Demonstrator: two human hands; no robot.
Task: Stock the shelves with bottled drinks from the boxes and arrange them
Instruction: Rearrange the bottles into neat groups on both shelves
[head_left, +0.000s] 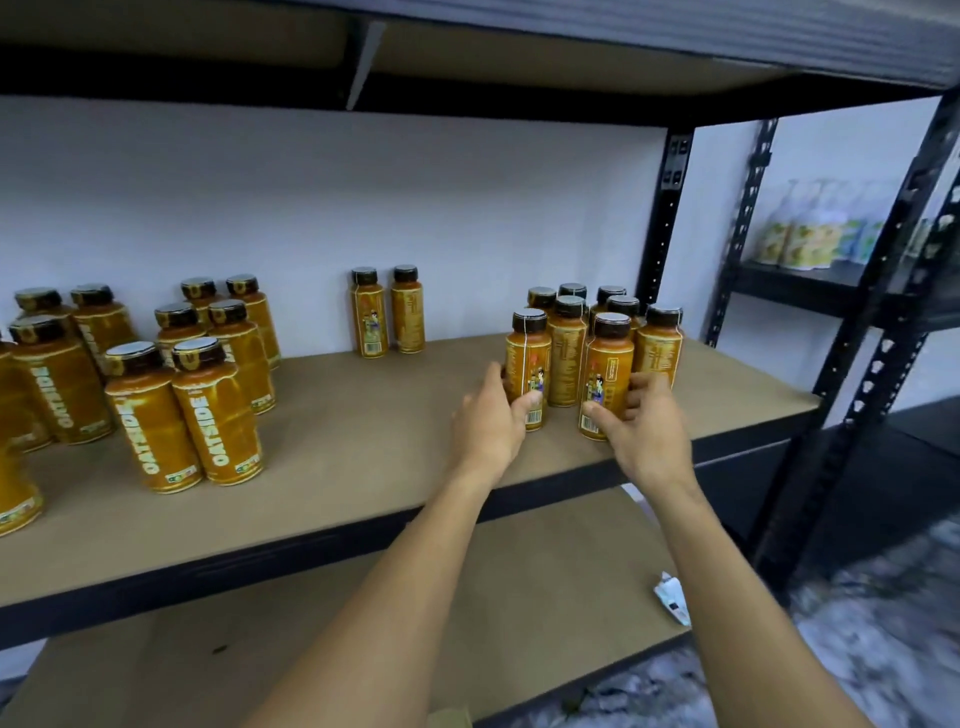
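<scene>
Upright near the right end of the shelf, close to its front edge: front-left bottle pinched low between thumb and curled fingers of the left hand, front-right bottle gripped the same way by the right hand. Packed just behind, more orange bottles; farther left, a pair against the back wall and a larger group at the left end.

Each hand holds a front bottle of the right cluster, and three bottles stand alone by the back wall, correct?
No: head view shows two bottles by the wall, not three. The left hand and right hand each hold a front bottle.
</scene>
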